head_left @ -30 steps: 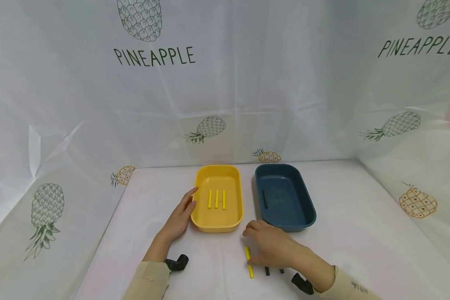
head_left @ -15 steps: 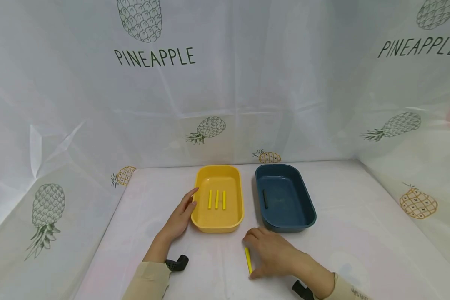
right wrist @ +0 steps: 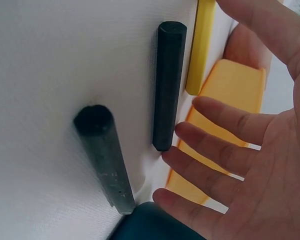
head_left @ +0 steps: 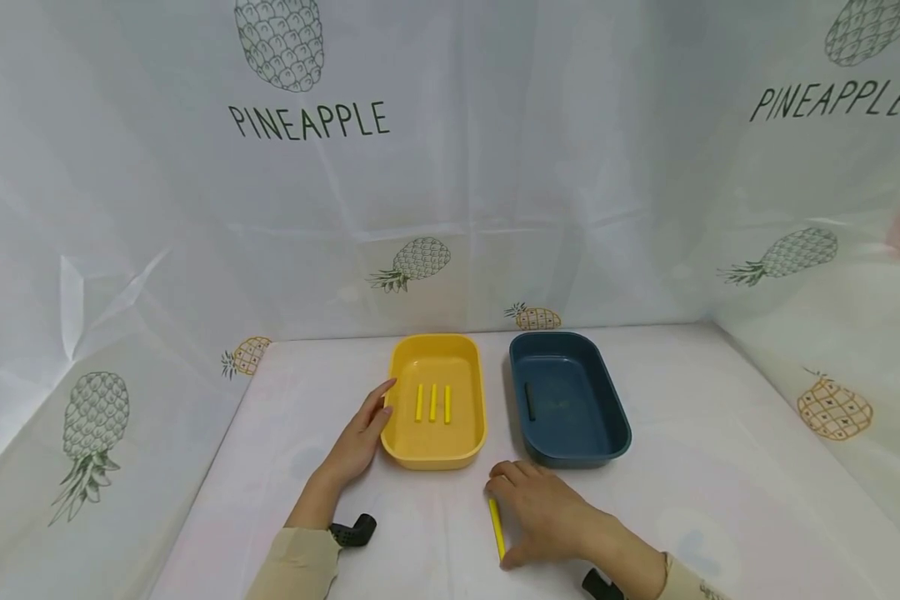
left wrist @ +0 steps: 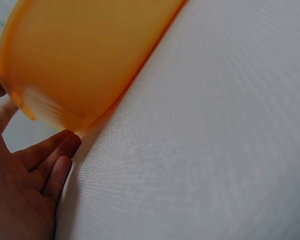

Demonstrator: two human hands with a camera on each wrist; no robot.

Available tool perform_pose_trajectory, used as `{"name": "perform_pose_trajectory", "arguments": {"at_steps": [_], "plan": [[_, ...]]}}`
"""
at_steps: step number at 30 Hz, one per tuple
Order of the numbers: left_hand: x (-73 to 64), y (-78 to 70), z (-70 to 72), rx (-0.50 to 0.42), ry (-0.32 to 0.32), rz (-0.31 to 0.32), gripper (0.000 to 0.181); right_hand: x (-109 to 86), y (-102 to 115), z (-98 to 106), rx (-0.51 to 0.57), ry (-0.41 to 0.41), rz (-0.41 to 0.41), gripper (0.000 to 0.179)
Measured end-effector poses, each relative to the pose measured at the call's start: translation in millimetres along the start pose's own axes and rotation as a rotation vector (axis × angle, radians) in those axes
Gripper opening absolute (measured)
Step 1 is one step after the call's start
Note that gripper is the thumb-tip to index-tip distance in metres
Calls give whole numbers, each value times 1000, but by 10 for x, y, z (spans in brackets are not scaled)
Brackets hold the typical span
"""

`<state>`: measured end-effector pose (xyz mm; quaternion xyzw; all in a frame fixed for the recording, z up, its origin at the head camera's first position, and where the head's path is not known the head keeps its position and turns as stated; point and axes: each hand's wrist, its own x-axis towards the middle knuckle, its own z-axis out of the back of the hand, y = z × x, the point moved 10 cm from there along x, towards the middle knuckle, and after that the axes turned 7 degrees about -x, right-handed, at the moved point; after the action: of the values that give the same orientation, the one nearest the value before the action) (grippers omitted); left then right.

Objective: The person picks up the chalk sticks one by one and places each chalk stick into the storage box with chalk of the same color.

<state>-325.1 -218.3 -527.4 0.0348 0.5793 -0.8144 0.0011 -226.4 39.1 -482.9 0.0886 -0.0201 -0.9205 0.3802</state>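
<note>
My left hand (head_left: 357, 437) rests at the left side of a yellow tray (head_left: 435, 446), its fingertips against the wall in the left wrist view. Three short yellow sticks (head_left: 432, 403) lie side by side in that tray. My right hand (head_left: 543, 512) is over another yellow stick (head_left: 497, 529) on the table, fingers loosely extended. The thumb is at the stick's near end and the index fingertip by its far end. Two dark faceted sticks, one (right wrist: 169, 85) close to the fingertips and one (right wrist: 106, 160) farther off, show in the right wrist view; the hand hides them in the head view.
A dark blue tray (head_left: 577, 408) stands right of the yellow one, with one dark stick (head_left: 529, 402) inside. Both trays sit on a white cloth (head_left: 420, 542) before a pineapple-print curtain (head_left: 570, 167). Black wrist devices (head_left: 354, 531) show at the sleeves.
My right hand has moved a little toward me, and its thumb has shifted to the yellow stick's near end. The dark sticks have gone from sight under it. My left hand stays at the tray.
</note>
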Motion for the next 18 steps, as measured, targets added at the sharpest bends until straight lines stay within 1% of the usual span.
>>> {"name": "perform_pose_trajectory", "arguments": {"at_steps": [4, 8, 11, 18], "plan": [[9, 1, 4, -3, 1, 4, 46, 7, -2, -12, -3, 8, -10, 74], [10, -7, 15, -5, 2, 5, 45, 28, -18, -31, 6, 40, -34, 69], [5, -14, 11, -2, 7, 0, 45, 34, -23, -45, 5, 56, -45, 68], [1, 14, 1, -7, 15, 3, 45, 42, -24, -47, 6, 53, -48, 69]]}}
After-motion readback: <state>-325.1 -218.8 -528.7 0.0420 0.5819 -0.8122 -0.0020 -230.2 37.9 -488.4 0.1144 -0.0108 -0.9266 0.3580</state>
